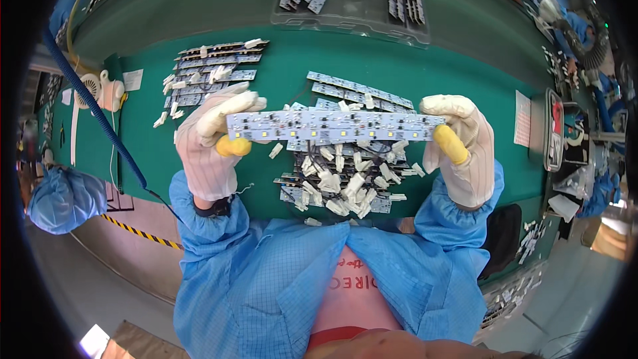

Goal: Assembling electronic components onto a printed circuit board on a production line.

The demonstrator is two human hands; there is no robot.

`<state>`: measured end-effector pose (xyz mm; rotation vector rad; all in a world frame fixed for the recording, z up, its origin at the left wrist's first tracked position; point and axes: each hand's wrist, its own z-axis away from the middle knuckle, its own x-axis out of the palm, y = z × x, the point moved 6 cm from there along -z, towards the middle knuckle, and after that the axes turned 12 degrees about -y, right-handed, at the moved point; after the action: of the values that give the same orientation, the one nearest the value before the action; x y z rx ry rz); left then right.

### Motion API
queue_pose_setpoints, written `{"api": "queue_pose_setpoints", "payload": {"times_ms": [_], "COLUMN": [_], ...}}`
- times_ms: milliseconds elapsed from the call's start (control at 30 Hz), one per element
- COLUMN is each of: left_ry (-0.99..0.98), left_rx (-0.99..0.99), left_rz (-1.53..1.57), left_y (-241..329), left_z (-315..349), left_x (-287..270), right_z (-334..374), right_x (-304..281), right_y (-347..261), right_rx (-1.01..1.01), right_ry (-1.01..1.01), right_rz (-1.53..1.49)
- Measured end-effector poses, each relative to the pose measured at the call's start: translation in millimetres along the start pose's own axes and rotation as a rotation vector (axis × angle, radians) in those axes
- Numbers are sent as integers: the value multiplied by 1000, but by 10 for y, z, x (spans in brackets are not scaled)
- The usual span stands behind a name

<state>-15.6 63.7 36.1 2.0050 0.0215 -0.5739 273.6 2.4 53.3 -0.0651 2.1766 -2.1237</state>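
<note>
Level in front of my chest is a long, narrow LED circuit board (pixel 332 126), held up by both ends. It is pale, with a row of small yellowish LEDs along its near edge. My left hand (pixel 211 133), in a white striped glove with a yellow thumb cover, pinches the left end. The right end is gripped by my right hand (pixel 462 143), gloved the same way. Beneath and just behind the board lies a heap of similar boards (pixel 362 90) with many white plug connectors (pixel 339 189) on dark wires. The held board hides part of this heap.
More LED boards (pixel 216 73) are stacked at the far left on the green mat (pixel 279 60). A clear plastic tray (pixel 352 25) of boards stands at the back. A small white fan (pixel 90 91) and a blue coiled cord (pixel 100 113) are left. Other people work around.
</note>
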Motion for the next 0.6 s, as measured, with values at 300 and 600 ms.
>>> {"api": "queue_pose_setpoints", "payload": {"times_ms": [300, 600], "left_ry": [18, -35], "left_rx": [-182, -167], "left_rz": [293, 308], "left_y": [-61, -92], "left_z": [42, 40], "left_x": [45, 63], "right_z": [-10, -1], "right_x": [-6, -23], "right_y": [39, 88], "right_rx": [16, 45], "right_ry": [-103, -134], "right_rz": [-21, -55]}}
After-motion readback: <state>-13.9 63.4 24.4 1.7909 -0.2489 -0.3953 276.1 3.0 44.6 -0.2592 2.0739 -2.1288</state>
